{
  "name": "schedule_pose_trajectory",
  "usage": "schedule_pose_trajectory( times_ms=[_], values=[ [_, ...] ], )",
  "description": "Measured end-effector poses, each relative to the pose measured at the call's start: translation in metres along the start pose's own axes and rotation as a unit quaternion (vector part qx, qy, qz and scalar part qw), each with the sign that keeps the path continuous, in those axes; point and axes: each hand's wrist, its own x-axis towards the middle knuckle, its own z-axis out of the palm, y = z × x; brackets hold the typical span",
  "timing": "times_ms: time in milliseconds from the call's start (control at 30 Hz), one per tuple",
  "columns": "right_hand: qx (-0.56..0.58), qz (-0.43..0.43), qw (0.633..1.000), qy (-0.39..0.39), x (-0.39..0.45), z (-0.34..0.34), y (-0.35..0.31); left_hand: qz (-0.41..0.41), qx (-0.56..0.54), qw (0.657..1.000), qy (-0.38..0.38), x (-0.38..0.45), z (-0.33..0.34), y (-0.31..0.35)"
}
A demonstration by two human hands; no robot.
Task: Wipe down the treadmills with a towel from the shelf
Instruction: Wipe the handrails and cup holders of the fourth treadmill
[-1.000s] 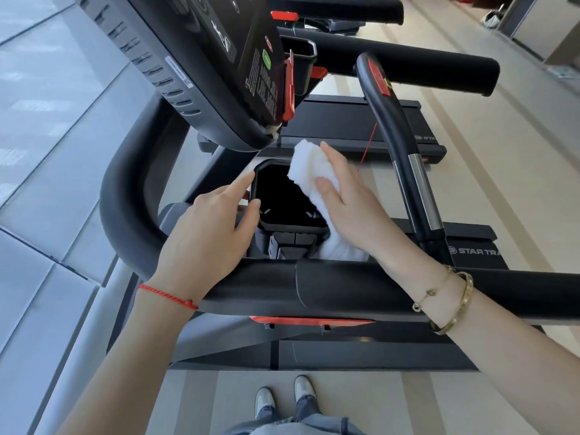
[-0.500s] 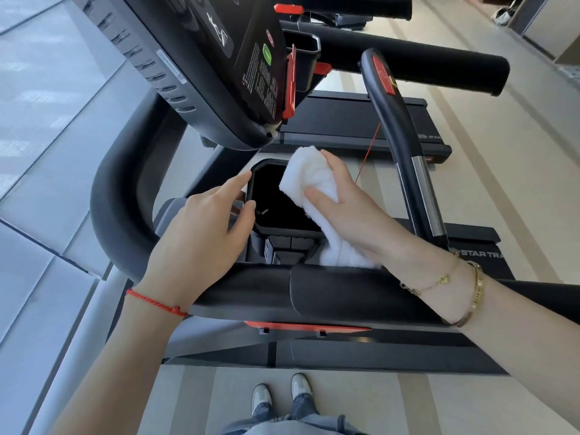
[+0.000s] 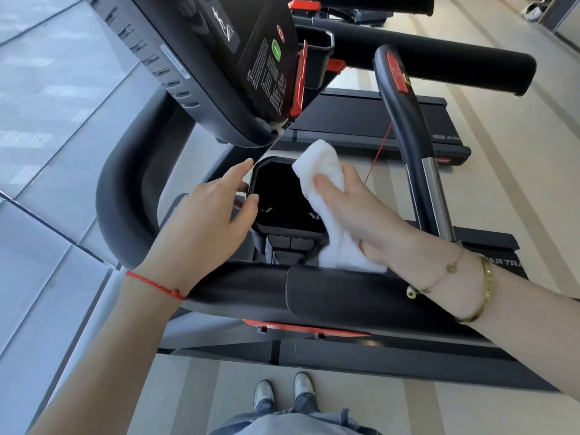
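Note:
A black treadmill fills the view, with its console (image 3: 226, 58) tilted at the top and a thick front handlebar (image 3: 314, 296) crossing in front of me. Below the console sits a black cup holder (image 3: 282, 199). My right hand (image 3: 361, 211) grips a folded white towel (image 3: 323, 180) and presses it against the cup holder's right rim. My left hand (image 3: 207, 221) rests on the left rim of the cup holder, fingers spread, holding nothing.
A curved black side rail (image 3: 405, 120) with a red tab rises to the right of my right hand, with a red safety cord (image 3: 376, 158) beside it. Another treadmill's deck (image 3: 361, 120) lies beyond. My shoes (image 3: 282, 394) stand on the beige floor below.
The towel in my right hand has shifted slightly left and down along the cup holder's right rim. My left hand stays on the left rim.

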Motion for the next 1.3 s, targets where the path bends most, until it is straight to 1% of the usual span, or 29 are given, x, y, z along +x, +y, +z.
schedule_pose_trajectory(
  times_ms=[67,100,200,300,500,733,800,900,1000,1133,1300],
  values=[
    [-0.062,-0.035,0.997,-0.006,0.009,-0.001,-0.008,-0.009,-0.006,1.0,0.015,0.004,0.001,0.002],
    [-0.117,-0.062,0.991,-0.011,0.014,-0.003,-0.012,-0.012,-0.006,1.0,0.019,0.006,0.002,0.003],
    [-0.288,-0.147,0.946,-0.041,0.028,-0.009,-0.021,-0.023,-0.002,0.999,0.027,0.007,0.004,0.007],
    [-0.379,-0.213,0.896,-0.089,0.04,-0.01,-0.032,-0.046,-0.001,0.998,0.044,0.002,0.005,0.008],
    [-0.471,-0.282,0.817,-0.174,0.054,-0.002,-0.052,-0.058,0.022,0.994,0.087,-0.013,0.002,0.014],
    [-0.427,-0.39,0.772,-0.263,0.051,0.006,-0.053,-0.09,0.06,0.988,0.111,-0.026,-0.002,0.014],
    [-0.405,-0.392,0.774,-0.289,0.045,0.008,-0.048,-0.093,0.072,0.986,0.117,-0.029,-0.004,0.013],
    [-0.359,-0.363,0.803,-0.306,0.036,0.007,-0.047,-0.078,0.059,0.985,0.139,-0.035,-0.007,0.011],
    [-0.347,-0.318,0.828,-0.304,0.026,0.005,-0.047,-0.057,0.053,0.986,0.149,-0.039,-0.009,0.008],
    [-0.336,-0.299,0.849,-0.276,0.005,0.006,-0.043,-0.021,0.035,0.988,0.151,-0.044,-0.016,0.004],
    [-0.339,-0.259,0.879,-0.213,-0.024,0.0,-0.04,0.041,0.043,0.994,0.092,-0.056,-0.024,-0.004]
  ],
)
